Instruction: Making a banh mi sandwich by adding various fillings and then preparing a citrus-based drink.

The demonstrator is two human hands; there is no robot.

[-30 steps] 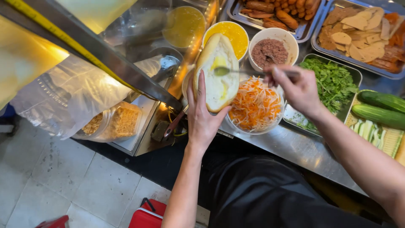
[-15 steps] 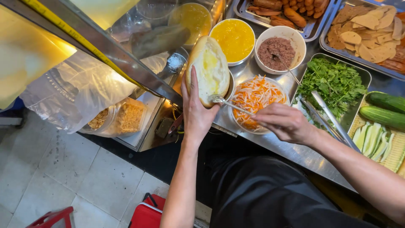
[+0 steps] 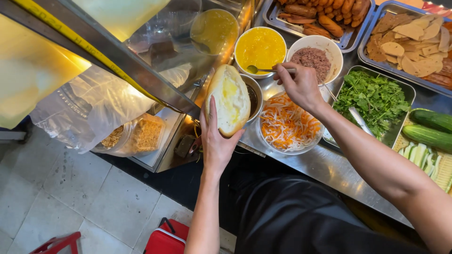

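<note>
My left hand holds a split bread roll open side up, with a yellow smear inside it. My right hand grips a metal spoon whose bowl lies at the rim of the bowl of yellow sauce. Right of that stands a white bowl of brown pâté. Under my right hand sits a bowl of shredded carrot and white radish. A small dark sauce cup is half hidden behind the roll.
A steel tray of green herbs holds metal tongs. Whole and sliced cucumbers lie at the right. Trays of sausages and sliced cold cuts stand at the back. A glass case, plastic bags and a red stool are at the left.
My right hand has moved the spoon from the roll up to the yellow sauce bowl. The roll now shows a yellow smear and has stayed in my left hand.
</note>
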